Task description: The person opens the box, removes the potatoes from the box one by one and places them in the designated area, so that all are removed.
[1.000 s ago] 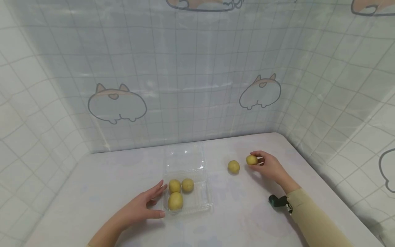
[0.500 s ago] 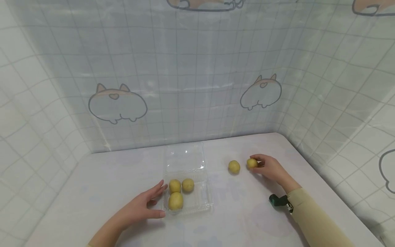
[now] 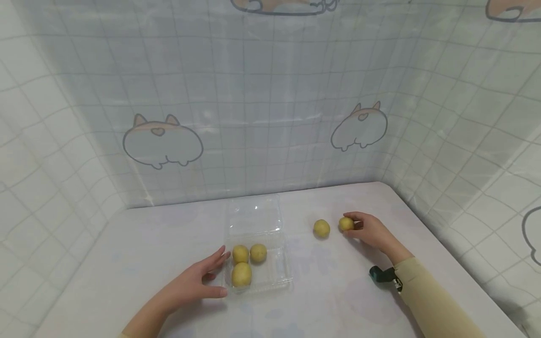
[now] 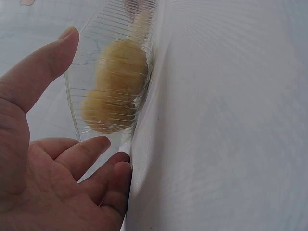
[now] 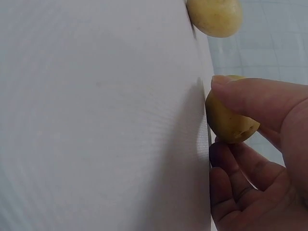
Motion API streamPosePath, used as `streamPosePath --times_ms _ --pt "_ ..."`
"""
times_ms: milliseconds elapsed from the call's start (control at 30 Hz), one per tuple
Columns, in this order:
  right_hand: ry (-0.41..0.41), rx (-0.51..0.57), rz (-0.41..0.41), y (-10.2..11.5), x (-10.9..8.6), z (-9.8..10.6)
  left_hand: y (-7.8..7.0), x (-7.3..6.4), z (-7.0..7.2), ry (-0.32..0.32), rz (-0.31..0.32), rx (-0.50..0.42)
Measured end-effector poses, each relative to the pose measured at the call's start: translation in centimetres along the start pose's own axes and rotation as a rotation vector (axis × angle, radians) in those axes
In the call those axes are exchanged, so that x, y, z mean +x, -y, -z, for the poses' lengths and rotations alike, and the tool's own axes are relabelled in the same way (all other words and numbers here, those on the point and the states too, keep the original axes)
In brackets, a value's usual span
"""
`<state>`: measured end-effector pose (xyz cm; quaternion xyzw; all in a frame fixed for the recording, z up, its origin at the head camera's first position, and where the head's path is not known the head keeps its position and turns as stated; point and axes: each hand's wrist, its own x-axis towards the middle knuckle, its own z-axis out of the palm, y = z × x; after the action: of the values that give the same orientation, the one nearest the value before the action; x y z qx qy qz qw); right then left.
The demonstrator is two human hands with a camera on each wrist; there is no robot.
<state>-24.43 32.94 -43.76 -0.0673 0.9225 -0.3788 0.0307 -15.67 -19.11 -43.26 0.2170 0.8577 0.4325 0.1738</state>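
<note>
My right hand (image 3: 372, 230) holds a small yellow potato (image 5: 233, 118) between thumb and fingers, low at the tabletop on the right. Another potato (image 3: 321, 228) lies on the table just left of it. A clear plastic clamshell box (image 3: 274, 270) stands in front, its lid (image 3: 253, 213) folded back. Inside its left half are three potatoes, one nearest me (image 3: 242, 274) and two behind it. My left hand (image 3: 196, 285) is spread beside the box's left wall, fingers and thumb loosely apart; in the left wrist view the fingertips (image 4: 103, 143) come right at the ribbed plastic.
A pale patterned cloth covers the table (image 3: 329, 291). Grid-printed curtains (image 3: 270, 117) with cartoon dogs rise at the back and both sides. A dark wrist camera (image 3: 382, 274) juts from the right sleeve (image 3: 431, 295).
My right hand has come down slightly toward the tabletop with the potato still in its fingers. The left hand and the box stay as they were.
</note>
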Motion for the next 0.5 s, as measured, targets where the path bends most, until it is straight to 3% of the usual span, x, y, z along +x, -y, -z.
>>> streamPosePath --times_ms 500 --pt "0.002 -0.001 -0.031 0.15 0.11 -0.16 -0.08 -0.14 0.0 0.0 -0.002 -0.024"
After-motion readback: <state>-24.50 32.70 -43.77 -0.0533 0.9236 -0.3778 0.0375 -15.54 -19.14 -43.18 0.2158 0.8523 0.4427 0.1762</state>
